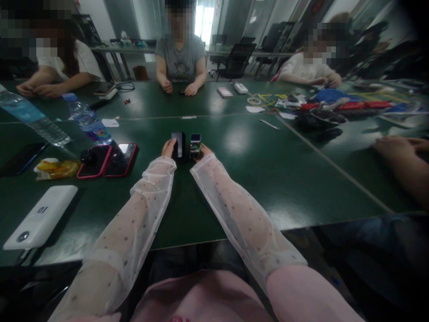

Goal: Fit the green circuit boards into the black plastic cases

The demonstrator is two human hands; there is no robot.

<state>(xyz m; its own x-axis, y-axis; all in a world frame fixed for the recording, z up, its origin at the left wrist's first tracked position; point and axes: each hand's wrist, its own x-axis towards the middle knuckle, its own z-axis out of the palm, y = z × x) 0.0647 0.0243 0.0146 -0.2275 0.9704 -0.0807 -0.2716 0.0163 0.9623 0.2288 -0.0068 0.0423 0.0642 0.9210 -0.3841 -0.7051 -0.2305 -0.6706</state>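
Observation:
Both of my hands are held out over the green table [234, 192], in sheer dotted sleeves. My left hand [168, 148] grips a dark, flat, box-shaped case [178, 144] that stands upright. Just to its right, a small green circuit board with a little screen [195, 145] is in my right hand [203, 153]. The case and the board are side by side with a narrow gap between them. Most of the right-hand fingers are hidden behind the board.
On the left are a white power bank [42, 217], phones with pink edges [120, 160], a yellow packet [60, 169] and water bottles [87, 117]. A thin metal tool [270, 124] and a heap of cables [321, 105] lie to the right. People sit around the table; one forearm [402, 161] rests at right.

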